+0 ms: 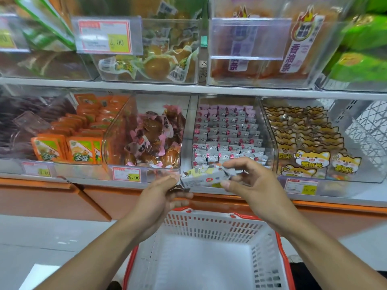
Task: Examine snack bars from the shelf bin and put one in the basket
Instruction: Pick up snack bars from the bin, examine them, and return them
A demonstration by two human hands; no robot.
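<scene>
So that its wrapper can be looked at, both the left hand (161,191) and right hand (249,181) pinch one snack bar (206,176) by its ends, above the near basket (209,229).

The print on the snack bar (206,176) is too blurred to read, and each end of it is covered by fingers of the left hand (161,193) and the right hand (249,181). The near side of the basket (211,222) runs off the bottom edge. Its handles are mostly hidden behind the arms. The small lettering on the price tag (126,174) cannot be made out. The green packets (360,47) at the upper right are smeared by blur and cut by the edge.
</scene>
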